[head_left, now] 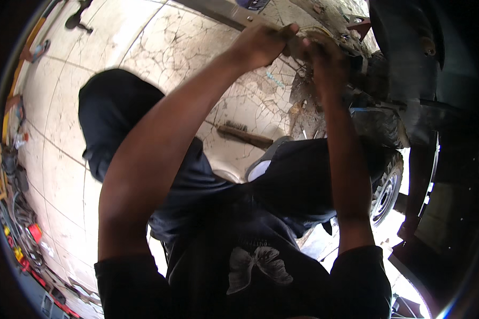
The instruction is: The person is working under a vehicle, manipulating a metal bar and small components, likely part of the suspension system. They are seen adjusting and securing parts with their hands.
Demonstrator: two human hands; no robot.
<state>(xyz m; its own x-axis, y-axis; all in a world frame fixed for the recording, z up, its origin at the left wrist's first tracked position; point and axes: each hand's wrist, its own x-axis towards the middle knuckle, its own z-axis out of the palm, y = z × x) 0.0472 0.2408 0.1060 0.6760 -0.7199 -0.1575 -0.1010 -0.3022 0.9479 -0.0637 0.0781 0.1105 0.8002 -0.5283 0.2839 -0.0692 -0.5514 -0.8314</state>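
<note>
Both my arms reach up and away from me toward the underside of a vehicle (404, 64) at the upper right. My left hand (263, 42) is closed around a worn, dirty round part (316, 34) near the wheel hub. My right hand (327, 58) grips the same part from the other side, right next to the left hand. Grime and the fingers hide most of the part. A long grey metal bar (223, 13) runs behind my left hand.
A wire brush with a wooden handle (245, 134) lies on the cracked pale concrete floor (159, 48). A wheel with a tyre (386, 186) stands at the right. Cables and tools (16, 212) line the left edge. My dark trousers (117, 117) fill the middle.
</note>
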